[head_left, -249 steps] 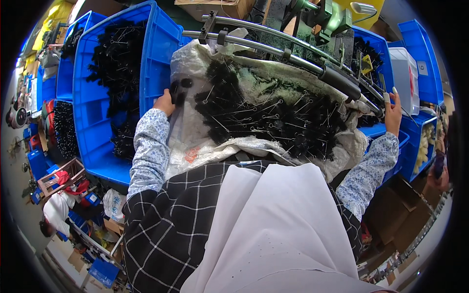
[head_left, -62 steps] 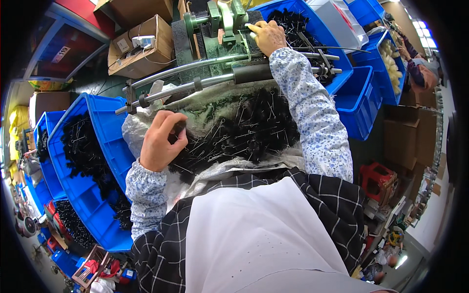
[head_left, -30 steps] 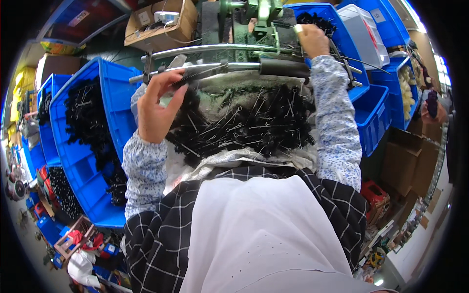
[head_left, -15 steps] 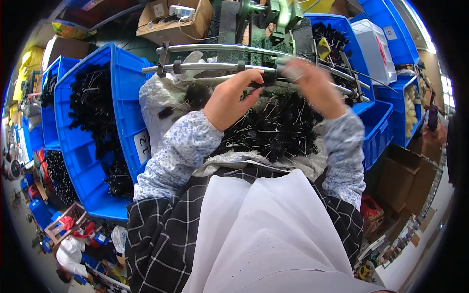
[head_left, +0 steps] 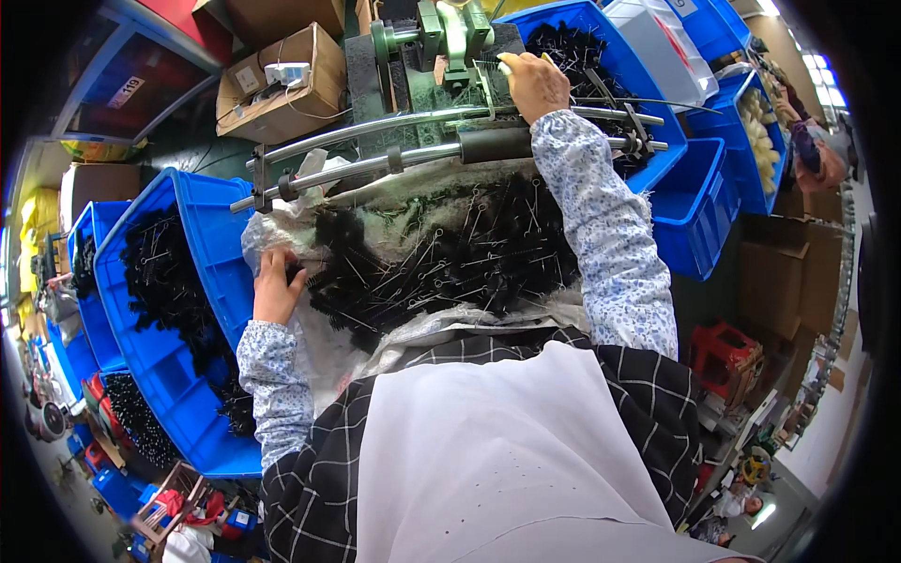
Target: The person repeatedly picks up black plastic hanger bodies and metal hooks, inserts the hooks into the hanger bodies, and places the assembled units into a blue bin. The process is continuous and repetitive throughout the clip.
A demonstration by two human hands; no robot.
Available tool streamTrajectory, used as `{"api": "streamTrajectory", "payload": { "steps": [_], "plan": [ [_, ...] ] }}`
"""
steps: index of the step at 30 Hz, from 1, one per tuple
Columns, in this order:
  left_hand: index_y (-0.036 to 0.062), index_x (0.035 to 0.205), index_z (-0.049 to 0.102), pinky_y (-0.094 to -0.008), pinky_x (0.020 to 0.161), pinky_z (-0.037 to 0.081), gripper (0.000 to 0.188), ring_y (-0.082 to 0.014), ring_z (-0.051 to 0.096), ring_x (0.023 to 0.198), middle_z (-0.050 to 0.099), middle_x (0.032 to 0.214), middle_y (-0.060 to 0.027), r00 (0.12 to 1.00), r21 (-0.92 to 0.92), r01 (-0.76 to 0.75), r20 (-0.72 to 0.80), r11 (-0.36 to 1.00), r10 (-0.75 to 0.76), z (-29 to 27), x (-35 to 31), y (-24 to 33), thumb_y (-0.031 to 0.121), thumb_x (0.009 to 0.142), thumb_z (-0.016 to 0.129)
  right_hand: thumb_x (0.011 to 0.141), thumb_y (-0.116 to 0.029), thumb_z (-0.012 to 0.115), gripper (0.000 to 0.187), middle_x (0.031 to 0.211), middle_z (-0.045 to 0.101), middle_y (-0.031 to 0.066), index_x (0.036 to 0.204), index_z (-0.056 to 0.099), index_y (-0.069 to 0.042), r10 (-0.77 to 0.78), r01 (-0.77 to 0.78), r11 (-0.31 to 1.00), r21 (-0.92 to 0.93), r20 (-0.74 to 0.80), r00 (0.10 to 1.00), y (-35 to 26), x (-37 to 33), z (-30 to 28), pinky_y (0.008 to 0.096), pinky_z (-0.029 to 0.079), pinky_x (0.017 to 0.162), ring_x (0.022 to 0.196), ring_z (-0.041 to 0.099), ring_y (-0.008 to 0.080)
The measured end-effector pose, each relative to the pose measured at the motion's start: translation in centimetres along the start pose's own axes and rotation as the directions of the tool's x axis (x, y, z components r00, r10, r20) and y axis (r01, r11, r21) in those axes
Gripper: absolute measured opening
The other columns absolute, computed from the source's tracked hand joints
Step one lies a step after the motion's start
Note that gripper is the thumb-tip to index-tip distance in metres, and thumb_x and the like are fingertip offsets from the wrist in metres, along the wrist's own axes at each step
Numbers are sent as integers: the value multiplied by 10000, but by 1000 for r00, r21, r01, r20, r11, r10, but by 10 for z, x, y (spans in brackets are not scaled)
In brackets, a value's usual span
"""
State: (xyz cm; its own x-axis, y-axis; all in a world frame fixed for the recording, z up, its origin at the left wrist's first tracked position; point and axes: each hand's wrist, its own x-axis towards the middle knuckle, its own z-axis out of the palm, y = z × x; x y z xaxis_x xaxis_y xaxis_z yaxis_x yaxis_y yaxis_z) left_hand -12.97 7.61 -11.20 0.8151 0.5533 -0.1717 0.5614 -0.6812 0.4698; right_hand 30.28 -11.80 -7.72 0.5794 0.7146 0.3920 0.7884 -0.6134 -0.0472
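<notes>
A heap of black twisted-wire brushes (head_left: 450, 253) with looped metal ends lies on a whitish woven sack (head_left: 413, 330) in front of me. My left hand (head_left: 277, 291) rests at the sack's left edge, thumb apart from the bent fingers, with nothing visible in it. Farther up, my right hand (head_left: 538, 86) is closed, with pale covers on its fingertips. It pinches a small bristled brush (head_left: 487, 66) beside the greenish-lit machine (head_left: 454, 47); the fingers hide part of it. Two metal rails (head_left: 352, 169) with a black sleeve (head_left: 495, 144) run below that hand.
A blue bin (head_left: 164, 352) of black brushes stands at the left, and another blue bin (head_left: 631, 98) of them at the far right. Beside that are a smaller blue bin (head_left: 690, 211) and a clear box (head_left: 662, 47). A cardboard box (head_left: 282, 84) sits at the far left.
My hands were close together at the black sleeve. Now the left has moved left and nearer to the sack's edge, while the right has gone up and away to the machine. The view has shifted.
</notes>
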Motion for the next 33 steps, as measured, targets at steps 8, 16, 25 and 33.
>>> {"api": "streamTrajectory", "payload": {
  "steps": [8,16,25,33],
  "plan": [
    [62,985,498,-388,752,440,324,-284,575,878,560,910,-99,994,-25,65,86,998,-63,-6,-4,10,116,719,675,824,-171,544,211,824,631,63,1005,653,-181,-9,10,993,113,-3,1000,0,2,7,370,489,728,806,616,241],
    [33,993,518,-360,760,452,307,-290,576,846,578,886,-129,997,-149,71,4,986,-71,-27,0,19,60,711,637,815,-273,599,258,970,585,31,1051,632,-174,-20,21,999,-38,40,999,-1,8,5,363,393,837,918,525,211],
    [-3,987,570,-268,806,451,264,-169,569,928,597,1010,-96,972,-503,-149,-233,851,33,-76,1,83,19,752,688,740,-222,594,327,951,635,73,1037,619,-88,93,-92,993,74,-17,995,4,-9,19,413,420,794,958,568,252],
    [28,1025,591,-307,878,393,252,-242,506,984,519,1053,-105,956,-443,-289,-182,849,230,-81,14,122,78,781,631,758,-232,565,205,832,636,65,912,616,-106,75,-76,997,31,24,997,-53,3,10,409,430,704,830,602,243]
  ]
}}
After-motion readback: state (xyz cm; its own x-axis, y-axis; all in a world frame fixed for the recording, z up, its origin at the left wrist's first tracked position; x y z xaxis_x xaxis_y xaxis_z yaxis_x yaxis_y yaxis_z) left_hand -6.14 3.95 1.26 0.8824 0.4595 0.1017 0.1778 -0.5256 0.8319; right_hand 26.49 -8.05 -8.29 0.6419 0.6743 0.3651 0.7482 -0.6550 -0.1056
